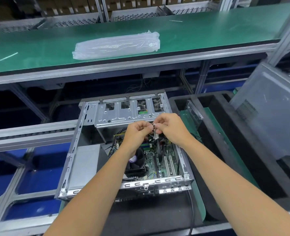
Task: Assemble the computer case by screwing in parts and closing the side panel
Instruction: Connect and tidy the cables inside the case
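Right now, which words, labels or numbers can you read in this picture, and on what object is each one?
None can be read.
Fan sticker: purple, print blurred.
Tag pinched by both hands: too small to read.
Motherboard markings: too small.
Box labels on the far shelf: blurred.

A long green-topped shelf [38,43] on a grey metal frame runs across above the counter, a clear plastic bag [115,46] near its front edge, cardboard boxes [123,4] stacked behind.

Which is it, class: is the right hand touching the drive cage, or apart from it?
Cannot tell. In the head view the right hand overlaps the drive cage edge, but no contact or gap shows.
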